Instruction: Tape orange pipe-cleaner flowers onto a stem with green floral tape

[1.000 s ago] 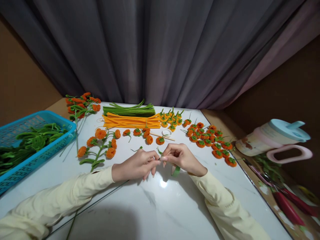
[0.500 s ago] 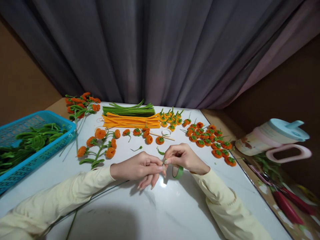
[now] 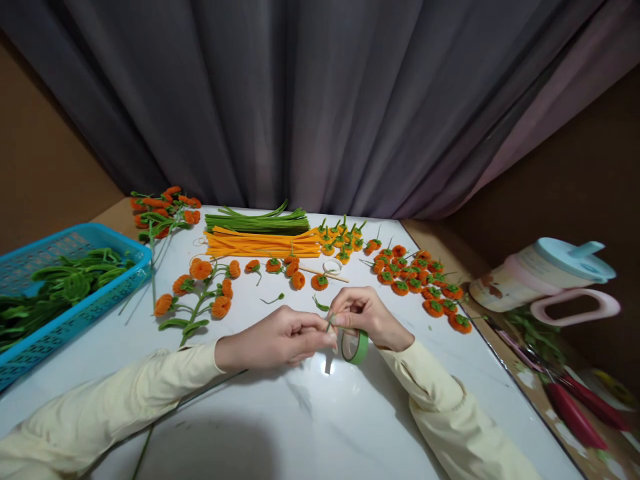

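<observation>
My left hand (image 3: 287, 339) is closed, thumb against fingers, on a thin green stem (image 3: 329, 323) whose tip shows between both hands. A long dark wire (image 3: 213, 387) runs beneath the left forearm; whether it joins that stem is hidden. My right hand (image 3: 369, 317) pinches a strip of floral tape at the same spot. Below its fingers hangs the roll of green floral tape (image 3: 356, 348), seen partly from the side. Just beyond the hands lies a small green leaf piece (image 3: 321, 305). An assembled orange flower branch (image 3: 200, 297) rests left of them.
A blue basket (image 3: 145, 257) holds green leaves at left. Behind lie green pipe cleaners (image 3: 257, 221), orange pipe cleaners (image 3: 263, 243) and a wooden stick (image 3: 325, 274). Several orange flower heads (image 3: 400, 287) spread rightward. A cup (image 3: 530, 277) and red-handled pliers (image 3: 575, 413) are at right.
The left hand has rolled, its lower fingers now tucked behind. The tape roll has swung slightly to the right and lower, and a short strip shows near the right fingers.
</observation>
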{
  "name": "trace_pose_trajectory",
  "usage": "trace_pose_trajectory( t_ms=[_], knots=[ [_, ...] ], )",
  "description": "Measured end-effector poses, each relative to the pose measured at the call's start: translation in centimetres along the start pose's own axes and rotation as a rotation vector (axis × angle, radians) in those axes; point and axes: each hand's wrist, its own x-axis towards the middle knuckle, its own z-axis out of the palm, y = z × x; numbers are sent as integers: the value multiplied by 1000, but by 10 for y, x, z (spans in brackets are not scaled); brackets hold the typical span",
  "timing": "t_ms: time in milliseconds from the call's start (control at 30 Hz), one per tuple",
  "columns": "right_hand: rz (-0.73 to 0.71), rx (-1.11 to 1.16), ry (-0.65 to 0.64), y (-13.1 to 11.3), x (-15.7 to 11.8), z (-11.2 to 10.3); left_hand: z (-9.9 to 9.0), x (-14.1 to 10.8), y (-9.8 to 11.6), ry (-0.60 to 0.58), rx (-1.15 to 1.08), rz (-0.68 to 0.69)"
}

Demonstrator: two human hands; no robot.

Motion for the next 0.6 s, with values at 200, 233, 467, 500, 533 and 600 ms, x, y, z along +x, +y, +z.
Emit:
trace_pose_trajectory(
  t_ms=[200, 233, 467, 500, 533, 600],
  knots=[
    [39, 7, -9, -2, -1, 2, 6, -4, -1, 191, 548, 194],
    [36, 21, -9, -1, -1, 2, 7, -5, -2, 205, 649, 255],
    [-59, 248, -15, 8, 1, 16, 10, -13, -6, 349, 935, 634],
    [-70, 274, 4, 9, 0, 19, 12, -13, -5, 358, 880, 628],
    [-77, 295, 24, 9, 0, 22, 14, -14, -4, 363, 803, 603],
    [-83, 317, 65, 7, -2, 28, 17, -14, -2, 360, 628, 503]
  ],
)
